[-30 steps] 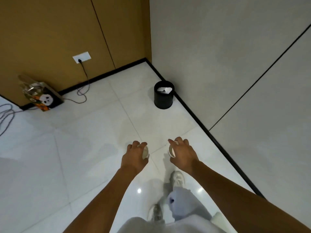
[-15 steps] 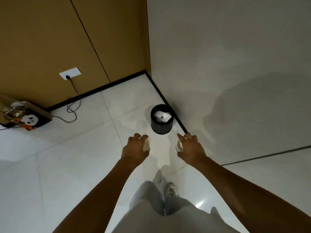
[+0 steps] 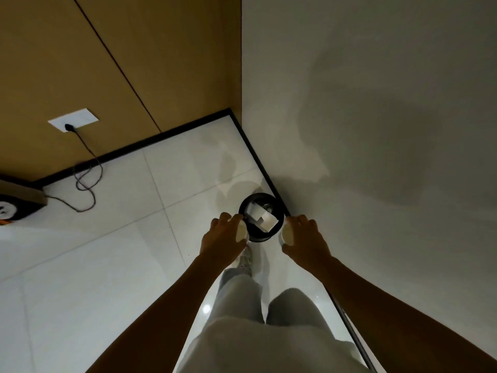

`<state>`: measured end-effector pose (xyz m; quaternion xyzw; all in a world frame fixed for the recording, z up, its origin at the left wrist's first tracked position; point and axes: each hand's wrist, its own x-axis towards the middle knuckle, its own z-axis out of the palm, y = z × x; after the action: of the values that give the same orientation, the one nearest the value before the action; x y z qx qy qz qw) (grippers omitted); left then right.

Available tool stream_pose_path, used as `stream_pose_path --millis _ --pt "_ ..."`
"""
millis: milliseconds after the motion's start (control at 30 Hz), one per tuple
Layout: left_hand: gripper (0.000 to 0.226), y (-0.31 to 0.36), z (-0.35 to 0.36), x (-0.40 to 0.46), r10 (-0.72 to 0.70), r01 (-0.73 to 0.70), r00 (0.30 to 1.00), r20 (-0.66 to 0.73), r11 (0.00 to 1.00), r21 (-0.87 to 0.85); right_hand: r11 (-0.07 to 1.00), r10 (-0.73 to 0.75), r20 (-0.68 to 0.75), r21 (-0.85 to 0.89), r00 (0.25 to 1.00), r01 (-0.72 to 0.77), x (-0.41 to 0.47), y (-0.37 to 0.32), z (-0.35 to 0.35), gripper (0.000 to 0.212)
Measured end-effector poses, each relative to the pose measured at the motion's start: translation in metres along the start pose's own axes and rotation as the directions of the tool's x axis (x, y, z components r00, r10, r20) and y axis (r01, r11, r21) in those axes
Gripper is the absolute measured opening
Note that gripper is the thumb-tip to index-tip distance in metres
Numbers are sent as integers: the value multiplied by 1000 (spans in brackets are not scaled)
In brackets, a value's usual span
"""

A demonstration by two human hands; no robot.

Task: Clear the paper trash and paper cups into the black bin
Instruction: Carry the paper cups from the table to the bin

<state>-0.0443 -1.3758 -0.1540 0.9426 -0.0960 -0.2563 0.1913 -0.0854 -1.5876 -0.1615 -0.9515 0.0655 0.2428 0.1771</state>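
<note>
The left hand (image 3: 223, 235) grips a paper cup (image 3: 241, 230): pale, cream-white, lying on its side in the grip so that its round end faces the other hand. The right hand (image 3: 305, 238) grips a second cup (image 3: 286, 232) of the same look, its round face turned toward the left hand. In each grip the fingers curl over the top of the cup and the thumb comes round below, so only the end of each cup shows past the knuckles.

Between the two grips, just beyond the fingertips, stands the bin (image 3: 279, 211), a round black tub on the white tiled floor (image 3: 107, 265), close against the dark skirting of the grey wall (image 3: 376, 103). Inside it lie white paper scraps (image 3: 262, 218), folded and crumpled. The left cup overlaps the bin's near left rim in this view; the right cup sits just off its right rim.

Below the grips are the person's pale trousers and one shoe (image 3: 246, 259). Far to the left of the left grip, a black cable (image 3: 86, 168) runs down from a wall socket (image 3: 73, 120) on the tan panel to a box (image 3: 18, 200) at the edge of view.
</note>
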Motion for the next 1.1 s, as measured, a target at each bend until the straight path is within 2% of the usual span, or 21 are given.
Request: stream_pose_path --millis 200,467,700,800,1100 --pt "64 -18 25 110 -56 60 997 54 996 -74 999 2 72 48 997 -5 115 7 14 73" --pt "67 -48 121 220 -253 276 961 115 915 -293 999 -38 173 18 984 36 250 53 83 72" --pt "64 -74 220 289 -265 283 959 99 916 -286 989 -101 277 -72 955 126 341 99 158 74" --pt "64 -80 246 315 -258 269 963 75 924 -271 979 -153 285 -84 946 184 368 105 181 73" --pt "68 -100 304 357 -276 297 953 124 929 -219 947 -226 342 -141 912 288 416 110 233 76"
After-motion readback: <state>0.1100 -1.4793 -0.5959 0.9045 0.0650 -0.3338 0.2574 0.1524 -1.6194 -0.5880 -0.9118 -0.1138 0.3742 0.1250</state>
